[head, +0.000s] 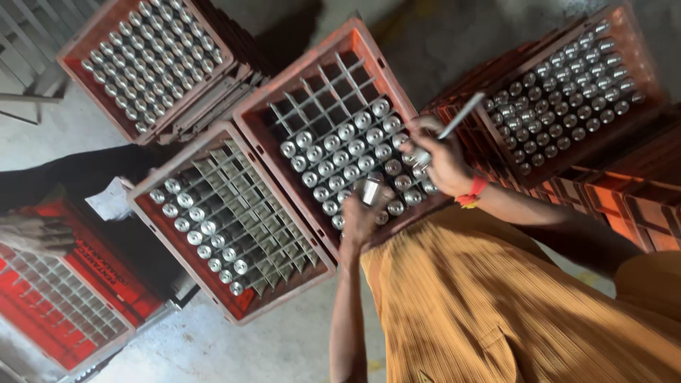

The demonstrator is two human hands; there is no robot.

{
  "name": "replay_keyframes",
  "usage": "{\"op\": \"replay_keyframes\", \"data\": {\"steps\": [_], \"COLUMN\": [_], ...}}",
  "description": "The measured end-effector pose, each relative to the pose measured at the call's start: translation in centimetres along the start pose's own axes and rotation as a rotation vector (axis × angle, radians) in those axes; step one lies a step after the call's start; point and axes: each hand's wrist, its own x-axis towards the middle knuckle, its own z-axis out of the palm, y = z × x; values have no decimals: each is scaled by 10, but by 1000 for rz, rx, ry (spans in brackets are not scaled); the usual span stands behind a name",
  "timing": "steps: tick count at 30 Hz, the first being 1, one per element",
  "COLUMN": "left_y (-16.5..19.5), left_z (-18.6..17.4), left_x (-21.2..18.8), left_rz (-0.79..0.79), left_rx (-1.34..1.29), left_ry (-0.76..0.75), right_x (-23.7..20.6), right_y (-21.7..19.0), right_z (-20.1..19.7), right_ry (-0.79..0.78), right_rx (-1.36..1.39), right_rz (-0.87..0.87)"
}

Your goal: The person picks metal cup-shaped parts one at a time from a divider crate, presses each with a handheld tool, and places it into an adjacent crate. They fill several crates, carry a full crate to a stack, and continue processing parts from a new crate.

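Head view looks down on a brick-red plastic crate [397, 67] with a grey divider grid, about half its cells filled with shiny metal cylinders [340, 152] standing upright; this middle crate serves as the landmark for everything else. Left hand [360, 216] hovers over the crate's near edge, fingers curled around one metal cylinder [370, 190], held just above the filled cells; right hand [443, 159] is over the crate's right corner, fingers closed on a thin silver rod [461, 117] that slants up and away toward the crate on the right, and a second small cylinder seems to sit at its fingertips, though blur leaves that uncertain; a red wristband [472, 191] shows at that wrist.

Left of the middle crate, touching it, a second crate [159, 174] holds cylinders along its far-left rows only; beyond its upper left a full crate [74, 57] sits well apart; to its right another full crate [642, 67] rests on stacked orange crates.

Risks, as a judgement: the held cylinder is smooth and gripped only by curled fingers, so it could slip and knock neighbours askew; set down off-centre, it may catch on a divider wall and tilt; the rod's long free end could sweep the tops of the right crate's cylinders if the wrist turns; the frame is blurred by motion, which suggests haste.
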Motion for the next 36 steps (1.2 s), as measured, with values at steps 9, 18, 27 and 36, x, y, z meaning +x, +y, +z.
{"op": "replay_keyframes", "data": {"steps": [9,18,27,36], "left_y": [28,-49,-186,-172], "left_z": [-69,-85,-229,-228], "left_x": [92,-21,-158,-164], "left_rz": [342,201,-355,-159], "left_rx": [732,554,1033,752], "left_ry": [485,730,1133,1119], "right_x": [11,-22,-31,-33], "right_y": [-6,16,17,41], "right_z": [-25,-33,-40,-24], "right_ry": [69,140,-93,-130], "right_rx": [89,-55,-80,-164], "right_rz": [-22,168,153,220]}}
